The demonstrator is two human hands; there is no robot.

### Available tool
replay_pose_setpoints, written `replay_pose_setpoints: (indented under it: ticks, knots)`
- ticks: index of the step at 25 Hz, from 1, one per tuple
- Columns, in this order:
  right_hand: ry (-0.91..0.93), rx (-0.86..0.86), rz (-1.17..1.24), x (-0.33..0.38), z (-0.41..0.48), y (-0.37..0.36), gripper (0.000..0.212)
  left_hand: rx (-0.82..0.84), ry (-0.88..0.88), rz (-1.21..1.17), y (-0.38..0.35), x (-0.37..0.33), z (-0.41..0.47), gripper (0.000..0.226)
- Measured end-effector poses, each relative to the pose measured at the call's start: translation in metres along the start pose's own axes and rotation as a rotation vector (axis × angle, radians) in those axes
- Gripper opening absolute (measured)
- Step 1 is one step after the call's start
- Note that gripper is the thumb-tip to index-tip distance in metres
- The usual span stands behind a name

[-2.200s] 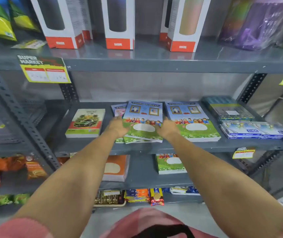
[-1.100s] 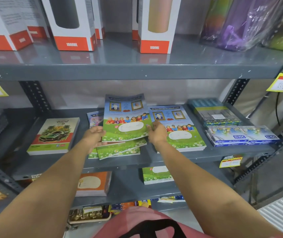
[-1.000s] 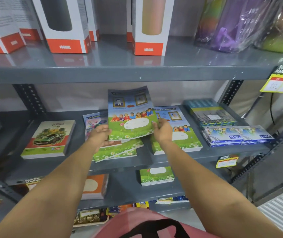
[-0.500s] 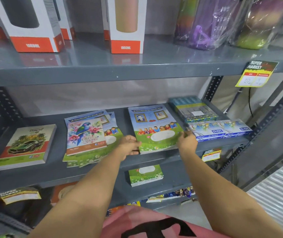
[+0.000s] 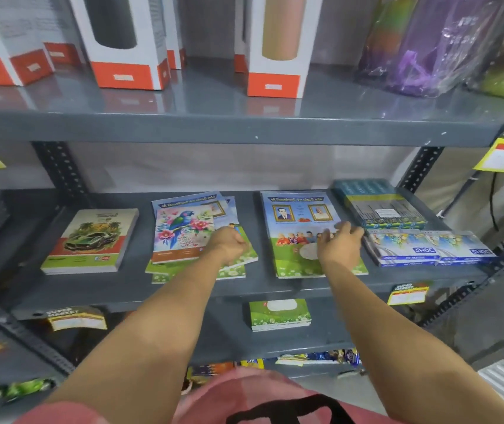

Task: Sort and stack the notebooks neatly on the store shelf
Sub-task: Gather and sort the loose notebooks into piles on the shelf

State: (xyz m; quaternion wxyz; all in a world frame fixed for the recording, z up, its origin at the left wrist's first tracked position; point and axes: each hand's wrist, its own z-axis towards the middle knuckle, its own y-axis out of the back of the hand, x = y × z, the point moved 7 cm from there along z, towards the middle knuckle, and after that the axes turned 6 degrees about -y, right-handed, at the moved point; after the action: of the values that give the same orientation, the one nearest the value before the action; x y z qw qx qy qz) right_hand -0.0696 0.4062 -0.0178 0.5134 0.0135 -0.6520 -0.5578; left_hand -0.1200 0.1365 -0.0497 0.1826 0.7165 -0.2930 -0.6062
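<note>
On the grey middle shelf (image 5: pixel 128 289) lie three notebook piles. A car-cover notebook stack (image 5: pixel 90 240) sits at the left. In the middle, a parrot-cover notebook (image 5: pixel 182 232) tops an uneven pile of blue-and-green notebooks (image 5: pixel 235 267). My left hand (image 5: pixel 229 244) rests curled on that pile's right side; whether it grips a notebook I cannot tell. To the right lies a squared blue-and-green notebook stack (image 5: pixel 293 221), and my right hand (image 5: pixel 341 244) lies flat on its right half with fingers spread.
Wrapped stationery packs (image 5: pixel 379 206) and blue boxed packs (image 5: pixel 431 247) fill the shelf's right end. White-and-orange bottle boxes (image 5: pixel 128 41) stand on the shelf above. A small green notebook stack (image 5: pixel 279 315) sits on the shelf below. Yellow price tags (image 5: pixel 408 293) hang from shelf edges.
The blue-and-green notebook I lifted off the middle pile now lies on the right stack. The parrot notebook is uncovered. My left hand has moved back to the middle pile.
</note>
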Motion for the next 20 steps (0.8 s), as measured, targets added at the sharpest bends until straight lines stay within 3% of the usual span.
replay_pose_setpoints:
  ticks: [4,6,9,11,15,18,20]
  knots:
    - [0.245,0.222,0.042,0.086,-0.038,-0.056,0.027,-0.325,0.140,0.188,0.083,0.038,0.003,0.030]
    - [0.277,0.429,0.000,0.110,-0.065,-0.095,0.031,-0.332,0.274,0.278,0.099,0.065,-0.004,0.050]
    - [0.185,0.685,-0.096,0.114,-0.102,-0.139,0.039,-0.326,0.450,0.231,0.105,0.101,-0.016,0.069]
    - [0.162,0.776,-0.116,0.112,-0.122,-0.154,0.040,-0.336,0.477,0.186,0.108,0.116,-0.018,0.061]
    - [0.127,0.796,-0.050,0.120,-0.136,-0.164,0.041,-0.334,0.408,0.146,0.117,0.127,-0.019,0.033]
    - [-0.086,0.780,0.095,0.122,-0.134,-0.169,0.029,-0.336,0.444,0.047,0.125,0.138,-0.023,0.031]
    - [-0.222,0.783,0.199,0.122,-0.133,-0.169,0.020,-0.350,0.421,-0.073,0.130,0.145,-0.021,0.016]
